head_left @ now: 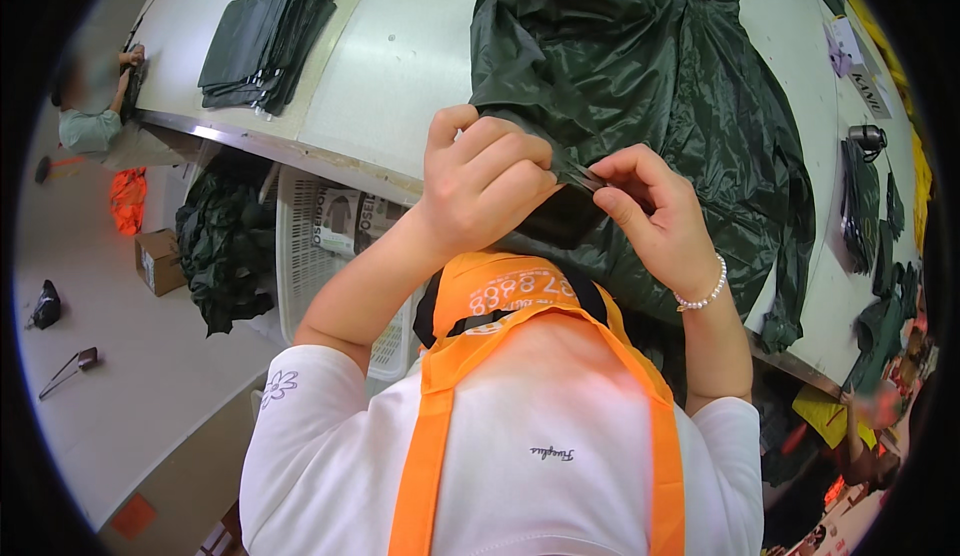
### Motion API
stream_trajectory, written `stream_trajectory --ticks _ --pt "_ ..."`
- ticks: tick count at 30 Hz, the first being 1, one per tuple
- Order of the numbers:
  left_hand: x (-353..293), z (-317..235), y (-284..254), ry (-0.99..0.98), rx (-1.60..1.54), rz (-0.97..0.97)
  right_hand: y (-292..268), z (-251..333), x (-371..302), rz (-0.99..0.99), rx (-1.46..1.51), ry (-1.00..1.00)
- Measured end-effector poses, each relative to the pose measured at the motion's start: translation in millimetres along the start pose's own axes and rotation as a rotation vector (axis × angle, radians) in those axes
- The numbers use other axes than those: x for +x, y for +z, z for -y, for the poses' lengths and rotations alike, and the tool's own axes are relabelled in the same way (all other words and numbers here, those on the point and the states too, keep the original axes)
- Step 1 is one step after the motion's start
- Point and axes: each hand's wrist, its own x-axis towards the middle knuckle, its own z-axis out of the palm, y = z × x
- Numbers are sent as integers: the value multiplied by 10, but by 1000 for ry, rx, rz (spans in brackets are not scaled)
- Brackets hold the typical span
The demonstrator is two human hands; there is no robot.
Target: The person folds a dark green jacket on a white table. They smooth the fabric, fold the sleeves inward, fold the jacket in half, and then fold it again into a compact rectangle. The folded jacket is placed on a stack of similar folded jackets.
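A shiny dark green raincoat (610,46) lies spread and wrinkled on the pale table, with part of it hanging over the near edge. My left hand (485,171) is closed in a fist on a bit of its cloth near that edge. Just to the right, my right hand (645,211) pinches the same bit between thumb and forefinger, its other fingers curled. A thin greyish pointed piece shows between the two hands; whether it is folded cloth or a small tool, I cannot tell. A beaded bracelet circles my right wrist.
A stack of folded dark green pieces (265,41) lies on the table (385,66) at the far left. Below the edge stand a white plastic basket (300,256) and a heap of green cloth (225,246). More folded pieces (860,206) lie right. People work at both sides.
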Motion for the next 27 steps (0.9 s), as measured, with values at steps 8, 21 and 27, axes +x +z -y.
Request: stream_trajectory --ticks 8,21,27 --pt "-120 235 -100 -27 -77 -41 240 54 131 -58 -55 34" --pt "-308 419 -38 -48 -193 -10 356 -32 199 -41 21 200" --pt "-308 255 2 -141 -72 28 125 -395 -29 -228 380 227"
